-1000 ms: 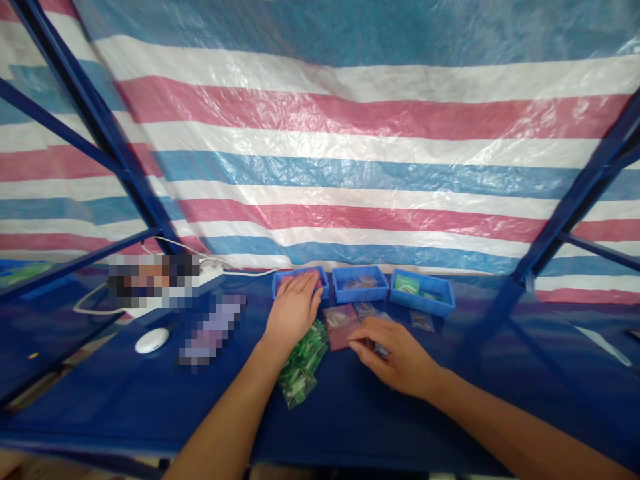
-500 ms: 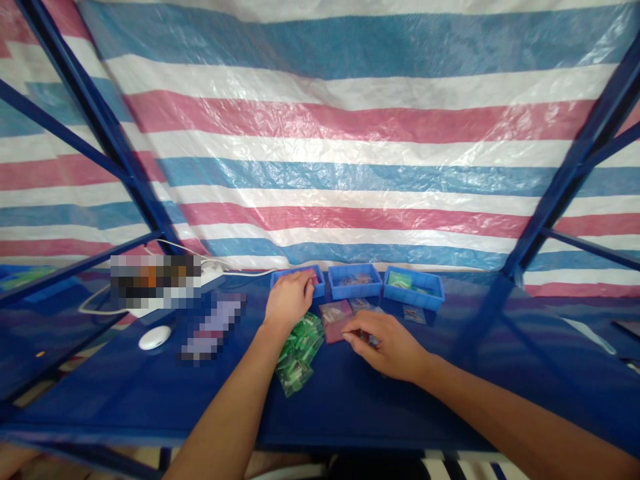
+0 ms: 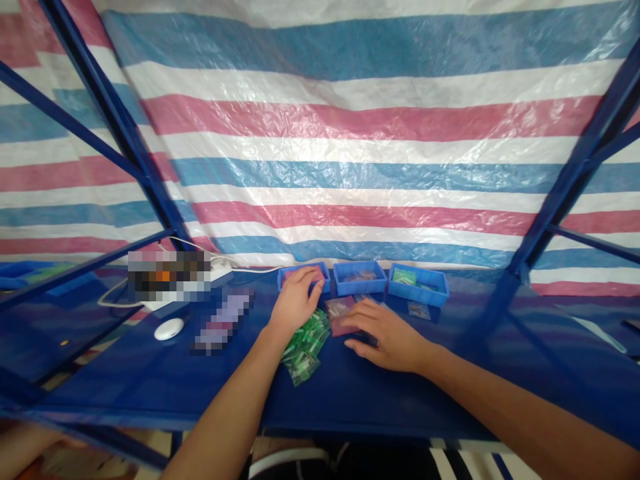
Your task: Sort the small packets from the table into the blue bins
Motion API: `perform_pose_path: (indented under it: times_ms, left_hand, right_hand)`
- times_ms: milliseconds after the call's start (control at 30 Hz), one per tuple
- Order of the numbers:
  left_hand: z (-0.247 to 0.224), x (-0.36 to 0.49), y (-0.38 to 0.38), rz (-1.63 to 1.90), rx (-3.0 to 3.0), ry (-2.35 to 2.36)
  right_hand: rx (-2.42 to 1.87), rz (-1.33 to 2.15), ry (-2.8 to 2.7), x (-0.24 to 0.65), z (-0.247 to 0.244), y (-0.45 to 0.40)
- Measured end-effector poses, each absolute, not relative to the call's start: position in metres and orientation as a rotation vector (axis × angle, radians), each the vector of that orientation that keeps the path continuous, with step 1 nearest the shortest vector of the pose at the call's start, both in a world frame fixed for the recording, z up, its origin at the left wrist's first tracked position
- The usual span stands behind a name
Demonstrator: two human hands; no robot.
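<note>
My left hand (image 3: 299,300) lies over the front of the left blue bin (image 3: 325,272), its fingers over pink packets inside; whether it grips one is hidden. Beneath that wrist, small green packets (image 3: 307,343) form a pile on the blue table. My right hand (image 3: 383,333) is open, thumb apart from the fingers, its fingertips over a flat pinkish packet (image 3: 337,315). Behind the right hand stands the middle blue bin (image 3: 359,287), holding small clear packets. The right blue bin (image 3: 420,292) holds green packets, and a small clear packet (image 3: 419,311) lies before it.
A white oval object (image 3: 169,329) and a blurred-out flat item (image 3: 223,321) lie on the left of the table (image 3: 370,400). Behind them is a white power strip (image 3: 220,270) with cables. Blue frame posts rise at both sides before a striped sheet. Part of another person's arm shows lower left.
My right hand has opened from a pinch, its fingers now spread over the pinkish packet. My left hand stays at the left bin, fingers a little more extended. The whole view has shifted slightly.
</note>
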State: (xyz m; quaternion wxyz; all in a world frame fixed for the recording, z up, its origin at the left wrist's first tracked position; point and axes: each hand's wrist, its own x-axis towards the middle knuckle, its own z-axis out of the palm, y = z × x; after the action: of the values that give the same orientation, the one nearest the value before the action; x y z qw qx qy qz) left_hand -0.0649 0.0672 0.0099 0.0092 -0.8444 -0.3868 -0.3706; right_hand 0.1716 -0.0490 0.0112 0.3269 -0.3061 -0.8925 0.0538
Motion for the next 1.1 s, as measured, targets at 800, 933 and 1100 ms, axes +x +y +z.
perform_pose_path:
  times_ms: [800, 933, 1100]
  left_hand:
    - [0.02, -0.067, 0.062, -1.345, -2.677, -1.076]
    - [0.02, -0.065, 0.061, -1.339, -2.703, -1.048]
    - [0.021, -0.062, 0.059, -1.378, -2.726, -1.026]
  right_hand:
    - [-0.56, -0.141, -2.834, 0.117, 0.011, -0.037]
    - [-0.586, -0.164, -2.804, 0.125, 0.008, -0.037]
    - [-0.72, 0.257, -2.374, 0.138, 0.003, -0.031]
